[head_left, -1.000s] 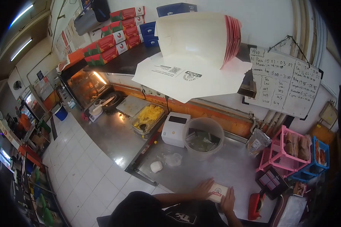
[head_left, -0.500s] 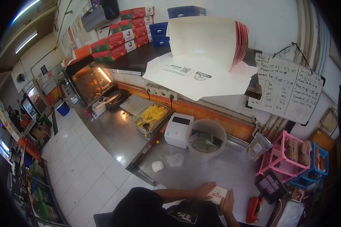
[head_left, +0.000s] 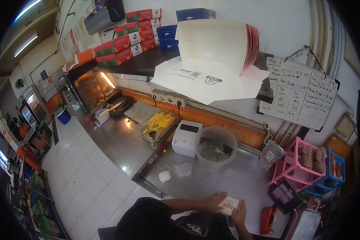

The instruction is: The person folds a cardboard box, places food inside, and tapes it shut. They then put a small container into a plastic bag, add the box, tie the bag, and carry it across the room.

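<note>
A small white paper food box [head_left: 228, 205] with a red and black print on its lid lies at the near edge of the steel counter. My left hand [head_left: 215, 201] grips its left side, the fingers reaching onto the top edge. On the opposite side my right hand [head_left: 239, 215] holds the box, its fingers along the right edge. The underside of the box and both thumbs are hard to make out. Close by on the right is a red tape dispenser [head_left: 268, 221], with a dark tablet screen [head_left: 284, 194] behind it.
A white label printer [head_left: 185, 138] and a clear round tub [head_left: 215, 160] stand behind my hands. A white lump [head_left: 165, 176] sits near thin plastic [head_left: 183, 169]. Pink baskets [head_left: 298, 168] are at right, a yellow food tray [head_left: 158, 125] farther left. Folded cartons [head_left: 216, 44] overhang the shelf.
The view has shifted slightly, so the scene sits a little farther left. Both hands stay on the box, with hardly any visible movement.
</note>
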Demonstrator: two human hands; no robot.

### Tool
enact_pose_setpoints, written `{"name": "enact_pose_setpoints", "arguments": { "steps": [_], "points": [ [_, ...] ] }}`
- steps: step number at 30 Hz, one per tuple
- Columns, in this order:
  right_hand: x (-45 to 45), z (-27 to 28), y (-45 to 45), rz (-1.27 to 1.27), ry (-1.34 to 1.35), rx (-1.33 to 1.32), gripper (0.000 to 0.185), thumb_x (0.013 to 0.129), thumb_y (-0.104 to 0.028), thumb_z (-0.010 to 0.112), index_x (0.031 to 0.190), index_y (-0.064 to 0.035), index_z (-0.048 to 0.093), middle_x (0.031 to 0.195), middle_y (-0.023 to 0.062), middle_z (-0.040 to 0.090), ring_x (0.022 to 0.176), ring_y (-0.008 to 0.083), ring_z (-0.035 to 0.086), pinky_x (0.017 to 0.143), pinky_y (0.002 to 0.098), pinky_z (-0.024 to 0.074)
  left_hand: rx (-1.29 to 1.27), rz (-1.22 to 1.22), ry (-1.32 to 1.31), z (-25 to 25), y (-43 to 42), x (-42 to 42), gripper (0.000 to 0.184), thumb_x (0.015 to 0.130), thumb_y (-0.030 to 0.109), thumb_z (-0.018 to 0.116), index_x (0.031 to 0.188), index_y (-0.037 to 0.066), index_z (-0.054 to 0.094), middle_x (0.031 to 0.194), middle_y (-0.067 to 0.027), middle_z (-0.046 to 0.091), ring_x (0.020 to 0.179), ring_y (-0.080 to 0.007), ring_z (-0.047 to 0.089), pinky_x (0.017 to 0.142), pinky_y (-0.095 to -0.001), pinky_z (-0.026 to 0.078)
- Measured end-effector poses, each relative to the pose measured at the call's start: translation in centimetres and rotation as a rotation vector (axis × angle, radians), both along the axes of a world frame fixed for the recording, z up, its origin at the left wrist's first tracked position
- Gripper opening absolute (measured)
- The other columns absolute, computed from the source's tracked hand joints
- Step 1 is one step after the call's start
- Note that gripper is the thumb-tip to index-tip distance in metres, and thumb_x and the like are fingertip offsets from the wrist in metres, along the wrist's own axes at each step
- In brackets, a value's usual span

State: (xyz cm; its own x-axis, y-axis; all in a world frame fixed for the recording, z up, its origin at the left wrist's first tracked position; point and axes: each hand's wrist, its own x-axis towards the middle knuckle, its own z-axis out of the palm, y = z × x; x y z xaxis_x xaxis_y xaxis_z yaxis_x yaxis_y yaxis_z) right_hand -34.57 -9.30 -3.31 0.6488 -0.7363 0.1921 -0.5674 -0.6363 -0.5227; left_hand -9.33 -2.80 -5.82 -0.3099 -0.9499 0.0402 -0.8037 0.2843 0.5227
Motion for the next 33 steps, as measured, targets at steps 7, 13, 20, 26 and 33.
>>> {"name": "enact_pose_setpoints", "arguments": {
  "steps": [7,13,20,26,33],
  "points": [
    [-0.3,0.6,-0.1,0.04,-0.013,0.046,0.068,0.098,-0.032,0.049,0.148,0.0106,0.031,0.152,0.0382,0.029,0.141,0.0524,0.031,0.114,0.0592,0.0273,0.064,-0.147,-0.123,4.4,-0.5,1.1,0.09,0.092,0.047,0.061,0.154,-0.006,0.023,0.157,-0.0307,0.025,0.147,-0.044,0.025,0.119,-0.0533,0.02],
    [-0.9,3.6,-0.8,0.335,0.338,-0.17,0.085,0.091,-0.05,0.06,0.15,0.0045,0.032,0.157,0.0283,0.029,0.145,0.0482,0.026,0.114,0.0625,0.0236,-0.228,-0.231,-0.032,0.0,-1.3,1.6,0.092,0.087,0.053,0.067,0.15,-0.005,0.033,0.154,-0.0317,0.031,0.144,-0.0449,0.031,0.118,-0.0548,0.025],
    [-1.4,0.7,-1.7,0.378,0.343,-0.18,0.085,0.086,-0.05,0.068,0.148,0.0007,0.038,0.159,0.021,0.031,0.148,0.0436,0.025,0.114,0.0608,0.0254,-0.342,-0.225,-0.111,-0.7,-0.5,1.0,0.09,0.089,0.054,0.064,0.15,-0.006,0.033,0.158,-0.0294,0.027,0.149,-0.0428,0.024,0.122,-0.0531,0.018],
    [-1.7,-0.5,-1.8,0.361,0.368,-0.2,0.083,0.086,-0.048,0.068,0.149,-0.0024,0.039,0.159,0.0192,0.032,0.149,0.0413,0.024,0.114,0.0602,0.0263,-0.197,-0.276,-0.105,-0.3,-0.7,1.3,0.09,0.091,0.052,0.058,0.153,-0.004,0.025,0.162,-0.0254,0.021,0.153,-0.0358,0.017,0.124,-0.0528,0.014],
    [-1.1,1.1,-1.4,0.364,0.342,-0.131,0.083,0.086,-0.04,0.068,0.15,-0.0003,0.036,0.159,0.021,0.031,0.148,0.0452,0.024,0.112,0.0612,0.0286,-0.166,-0.295,-0.086,0.7,-0.8,1.7,0.09,0.094,0.058,0.053,0.151,-0.007,0.029,0.16,-0.0274,0.024,0.152,-0.0378,0.02,0.124,-0.0537,0.014]
  ]
}}
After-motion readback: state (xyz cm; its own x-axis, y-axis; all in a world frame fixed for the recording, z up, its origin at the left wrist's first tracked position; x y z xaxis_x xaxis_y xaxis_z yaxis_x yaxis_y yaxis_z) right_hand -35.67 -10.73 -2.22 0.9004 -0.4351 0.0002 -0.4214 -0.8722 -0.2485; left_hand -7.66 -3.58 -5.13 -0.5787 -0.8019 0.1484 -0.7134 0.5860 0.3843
